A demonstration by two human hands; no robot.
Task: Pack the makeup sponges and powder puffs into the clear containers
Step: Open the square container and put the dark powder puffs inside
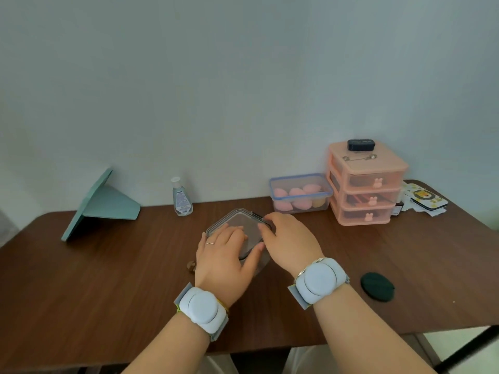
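Our left hand point(220, 261) lies flat on the lid point(240, 225) of the clear box point(259, 263) at mid surface point(108, 279): fingers point(232, 234) straight and close together on top, thumb out along the lid's near-right edge. Our right hand point(290, 238) is at the lid's right edge, fingers curled over the dark latch point(258, 215) at the far-right corner; we can't tell if they pinch it or just press. The box is squarish, set as a diamond to us, one corner pointing away toward the wall; no clear long axis. Contents are hidden under our hands.

A dark puff point(377, 286) lies flat on the surface, well right of our right wrist, untouched. The blue-rimmed box point(299, 194) at the back holds pink sponges point(297, 197), lid on, long side along the wall, just beside the pink drawers point(367, 190). A small brown thing point(191, 266) sits just left of our left hand.
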